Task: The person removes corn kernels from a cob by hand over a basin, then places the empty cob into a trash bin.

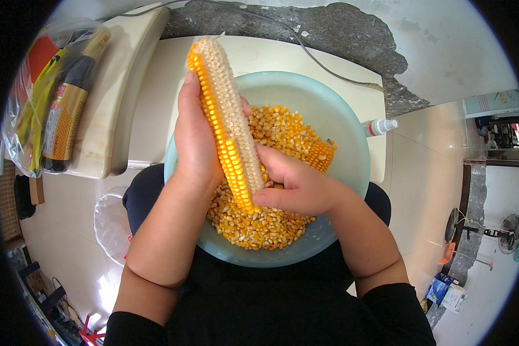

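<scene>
A partly shelled corn cob point(231, 116) leans up and to the left above a light blue plastic basin point(346, 112). Yellow kernels remain along its left side; the bare cob core shows on the right. My left hand point(194, 134) grips its middle from the left, thumb along the kernel rows. At the lower end, my right hand point(294, 181) has its thumb and fingers against the cob's right side. Loose corn kernels point(264, 231) lie heaped in the basin beneath. Another cob with kernels on it point(321, 156) rests on the heap, right of centre.
The basin stands over my lap at a cream tabletop point(155, 104). A capped bottle point(378, 127) lies by its right rim. At left, a clear plastic bag holds a dark bottle point(67, 108). A cable point(302, 43) crosses the back. A lined bin point(112, 225) stands on the floor.
</scene>
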Demonstrator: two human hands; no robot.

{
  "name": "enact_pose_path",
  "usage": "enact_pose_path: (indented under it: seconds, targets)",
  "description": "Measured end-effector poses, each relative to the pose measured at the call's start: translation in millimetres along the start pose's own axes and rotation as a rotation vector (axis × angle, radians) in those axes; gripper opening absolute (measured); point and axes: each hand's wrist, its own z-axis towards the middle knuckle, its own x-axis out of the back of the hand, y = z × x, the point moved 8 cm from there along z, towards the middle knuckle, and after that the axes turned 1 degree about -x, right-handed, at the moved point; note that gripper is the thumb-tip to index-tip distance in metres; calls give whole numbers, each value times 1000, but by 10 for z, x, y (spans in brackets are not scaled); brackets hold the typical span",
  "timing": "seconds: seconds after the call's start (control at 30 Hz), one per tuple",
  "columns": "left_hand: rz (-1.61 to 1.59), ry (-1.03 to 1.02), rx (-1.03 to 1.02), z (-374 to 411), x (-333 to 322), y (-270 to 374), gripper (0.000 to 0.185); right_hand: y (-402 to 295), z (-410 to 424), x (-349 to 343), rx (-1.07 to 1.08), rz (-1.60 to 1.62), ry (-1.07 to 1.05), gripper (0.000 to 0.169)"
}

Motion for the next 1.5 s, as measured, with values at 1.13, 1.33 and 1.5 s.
enact_pose_path:
  seconds: [1.13,1.33,1.5]
  targets:
    - [-25,12,-53,10,10,16,41,-65,-55,11,-6,-150,-74,80]
    - [16,15,-22,-14,7,20,40,-85,-53,20,3,-58,-86,75]
    - [110,60,-105,-15,42,-3,40,-35,-65,41,-222,-302,-12,70]
